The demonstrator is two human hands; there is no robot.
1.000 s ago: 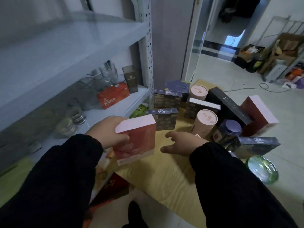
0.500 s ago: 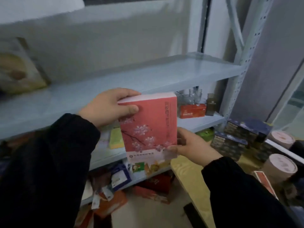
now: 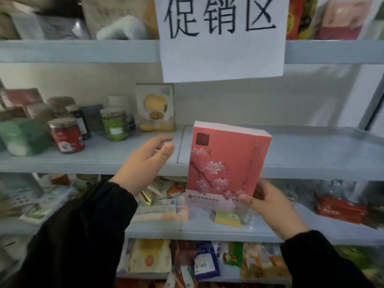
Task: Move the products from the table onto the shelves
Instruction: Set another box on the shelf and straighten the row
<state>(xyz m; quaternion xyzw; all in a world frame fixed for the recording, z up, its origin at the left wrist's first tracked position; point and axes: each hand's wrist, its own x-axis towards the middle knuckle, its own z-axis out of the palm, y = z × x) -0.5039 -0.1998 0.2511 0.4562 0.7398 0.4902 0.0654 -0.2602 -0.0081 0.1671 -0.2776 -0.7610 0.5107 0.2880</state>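
A pink box with white blossom print (image 3: 225, 165) stands upright in front of the pale blue middle shelf (image 3: 301, 154). My right hand (image 3: 270, 202) grips its lower right corner from behind. My left hand (image 3: 145, 163) hovers to the left of the box with fingers spread, touching nothing. The part of the middle shelf behind and right of the box is bare. The table with the other products is out of view.
Several jars, among them a red jar (image 3: 67, 135) and a green jar (image 3: 114, 124), and a biscuit packet (image 3: 155, 108) stand on the shelf's left half. A white paper sign (image 3: 222, 36) hangs from the shelf above. Lower shelves hold packets and a red box (image 3: 340, 208).
The view has swung up from the table to face the shelves. My left hand has let go of the pink box; only my right hand holds it now, raised to the middle shelf.
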